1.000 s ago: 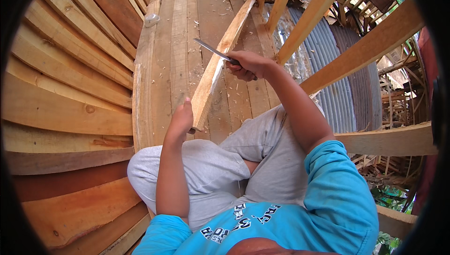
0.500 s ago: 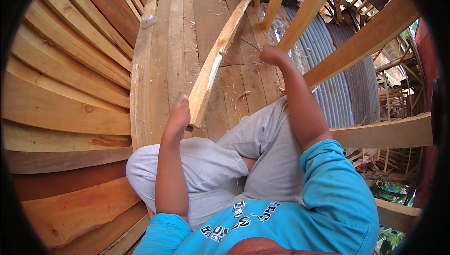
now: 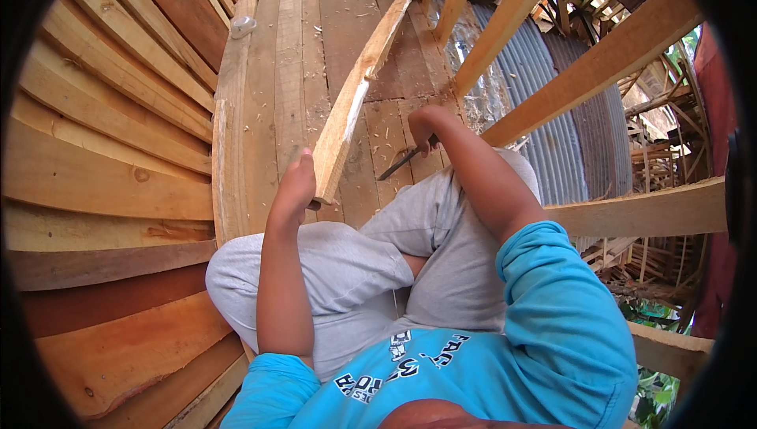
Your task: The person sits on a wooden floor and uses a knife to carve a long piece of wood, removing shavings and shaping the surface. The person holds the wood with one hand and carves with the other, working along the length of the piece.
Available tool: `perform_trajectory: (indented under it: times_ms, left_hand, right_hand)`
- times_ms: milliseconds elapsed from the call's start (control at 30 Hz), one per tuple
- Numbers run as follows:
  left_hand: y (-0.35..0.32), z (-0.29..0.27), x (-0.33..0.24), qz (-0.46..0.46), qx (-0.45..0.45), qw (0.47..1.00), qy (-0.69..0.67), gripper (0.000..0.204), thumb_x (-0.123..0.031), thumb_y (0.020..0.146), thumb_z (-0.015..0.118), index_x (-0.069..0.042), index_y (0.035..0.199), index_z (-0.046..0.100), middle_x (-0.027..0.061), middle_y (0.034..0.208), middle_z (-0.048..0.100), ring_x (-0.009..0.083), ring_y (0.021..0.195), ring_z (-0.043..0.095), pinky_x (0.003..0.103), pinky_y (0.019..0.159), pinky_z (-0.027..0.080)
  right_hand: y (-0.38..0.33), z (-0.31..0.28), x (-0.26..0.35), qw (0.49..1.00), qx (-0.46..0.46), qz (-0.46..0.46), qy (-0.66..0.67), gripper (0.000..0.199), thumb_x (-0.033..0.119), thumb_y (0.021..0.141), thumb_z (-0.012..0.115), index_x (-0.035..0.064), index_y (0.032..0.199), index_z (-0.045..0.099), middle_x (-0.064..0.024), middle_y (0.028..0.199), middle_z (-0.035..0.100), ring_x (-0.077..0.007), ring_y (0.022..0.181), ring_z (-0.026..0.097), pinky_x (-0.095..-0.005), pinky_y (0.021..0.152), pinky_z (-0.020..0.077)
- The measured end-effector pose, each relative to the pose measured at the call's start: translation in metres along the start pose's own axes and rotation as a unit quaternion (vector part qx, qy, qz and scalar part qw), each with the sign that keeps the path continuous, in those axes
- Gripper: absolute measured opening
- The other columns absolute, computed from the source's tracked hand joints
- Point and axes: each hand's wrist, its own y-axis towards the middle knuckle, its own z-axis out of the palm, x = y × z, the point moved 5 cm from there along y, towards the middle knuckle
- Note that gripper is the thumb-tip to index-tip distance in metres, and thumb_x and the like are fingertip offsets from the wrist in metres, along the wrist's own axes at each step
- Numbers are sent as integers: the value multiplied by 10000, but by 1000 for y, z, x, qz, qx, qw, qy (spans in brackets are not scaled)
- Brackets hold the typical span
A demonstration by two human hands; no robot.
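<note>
I sit cross-legged on a floor of wooden planks (image 3: 284, 74). My left hand (image 3: 296, 184) grips the near end of a long pale wooden strip (image 3: 359, 90), which runs away from me and up to the right. My right hand (image 3: 424, 125) is closed on the handle of a long-bladed knife (image 3: 400, 164). The dark blade points down and to the left, just right of the strip and low over the planks. Wood shavings lie scattered along the floor beside the strip.
Curved hull planking (image 3: 102, 137) rises on my left. Slanted timber beams (image 3: 599, 58) cross on the right, with corrugated metal sheeting (image 3: 552, 98) below them. A small pale object (image 3: 241, 25) lies on the planks far up on the left.
My right hand has swung the knife from high over the strip down to its right side, near my knee. The left hand has kept its hold on the strip's end.
</note>
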Motion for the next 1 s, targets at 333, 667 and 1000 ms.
perform_trajectory:
  times_ms: [333,667,1000]
  left_hand:
    - [0,-1,0,-5,-6,1000,11,577,-473,1048,257,1,1218,537,131,898,646,229,667,642,378,561,515]
    - [1,-2,4,-7,5,1000,-7,555,-468,1047,255,-14,1229,516,136,928,635,227,710,622,388,560,487]
    - [0,0,5,-5,2,1000,13,606,-492,1040,264,18,1231,528,164,964,645,255,755,648,420,598,527]
  right_hand:
    - [-54,-47,-91,915,-385,96,79,255,91,816,626,29,1048,711,-179,1009,709,-315,904,696,-415,742,562]
    - [-10,-56,-33,883,-387,-81,251,284,105,840,673,40,1115,643,-179,959,695,-317,880,664,-418,794,525]
    - [49,-54,-121,717,-518,146,443,416,100,837,607,-137,1173,541,-292,1069,667,-380,1090,643,-427,925,509]
